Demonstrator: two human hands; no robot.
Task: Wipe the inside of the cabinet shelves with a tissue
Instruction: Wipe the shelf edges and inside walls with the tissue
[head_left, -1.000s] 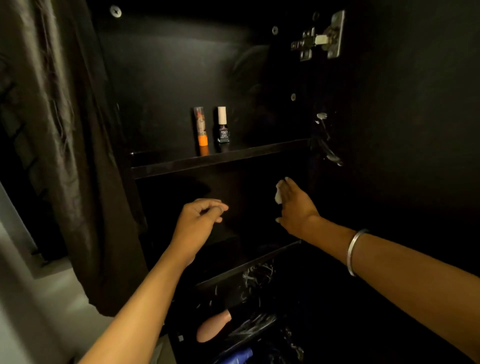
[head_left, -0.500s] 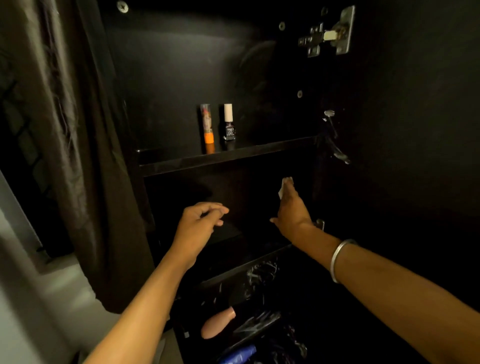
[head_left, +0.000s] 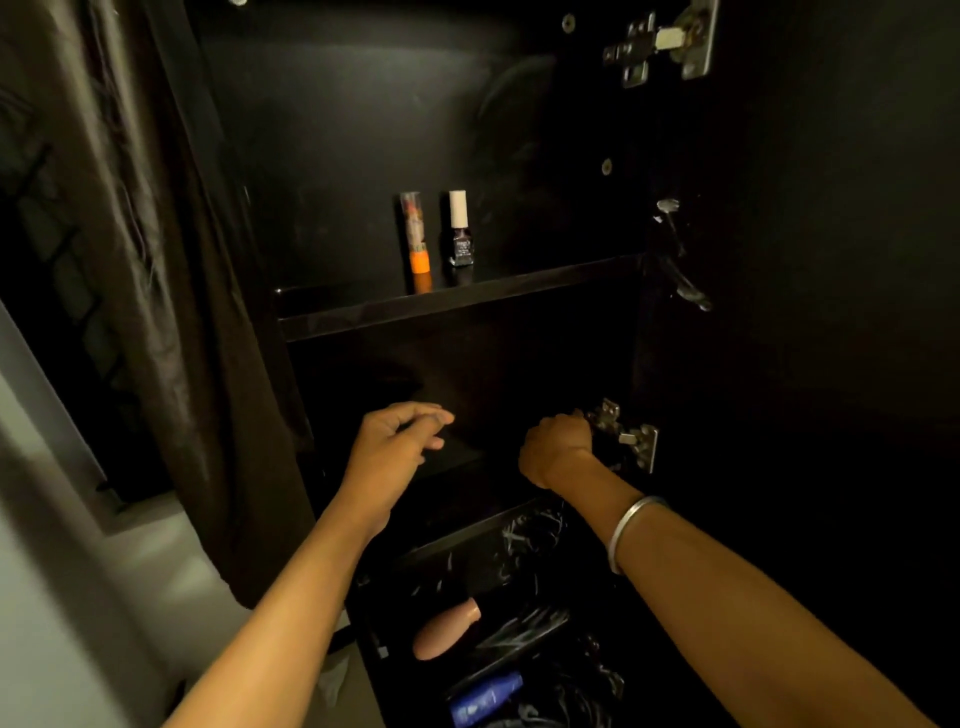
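Note:
The dark cabinet stands open, with its upper shelf (head_left: 519, 296) crossing the middle of the view. My right hand (head_left: 556, 449) is inside the compartment below that shelf, at the right side wall, just left of the lower metal hinge (head_left: 631, 439). Its fingers are curled down and inward. The white tissue it held a moment ago is hidden inside the hand. My left hand (head_left: 392, 449) hovers in front of the same compartment, to the left. Its fingers are loosely bent and hold nothing.
An orange-capped tube (head_left: 415, 234) and a nail polish bottle (head_left: 460, 228) stand on the upper shelf. Below lie a pink bottle (head_left: 447, 629), a blue bottle (head_left: 485, 696) and dark clutter. A curtain (head_left: 130, 260) hangs left; the open door (head_left: 831, 312) is right.
My right hand has slid down the right wall from just under the upper shelf to the lower hinge and curled, hiding the tissue. The left hand has barely moved.

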